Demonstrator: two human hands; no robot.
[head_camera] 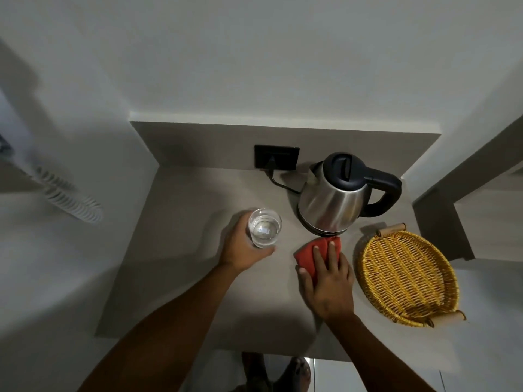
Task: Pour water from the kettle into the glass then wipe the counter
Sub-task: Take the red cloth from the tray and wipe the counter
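Red cloth (314,257), folded into a thick pad, lies on the grey counter (181,250) just near of the kettle (332,199), and the right hand (329,281) presses flat on it with fingers spread and extended, not curled around it. By the look of things the pouring is done and the wiping step is in hand: the glass (264,227) holds clear water to a fair depth, and the kettle sits upright on its base at the far right of the counter, lid shut, its black handle turned right, its cord running to the dark wall socket (276,157). The left hand (243,247) is wrapped around the glass from the left side, fingers closed on its wall; whether the glass rests on the counter or is lifted slightly off it I cannot tell. The next move probably calls for sliding the cloth in broad strokes across the bare surface while the left hand keeps the glass steady or shifts it clear, taking care not to knock the kettle or the empty wicker basket (407,275) sitting just right of the cloth. No spill is plainly visible on the counter, so where the wipe matters most is unclear.
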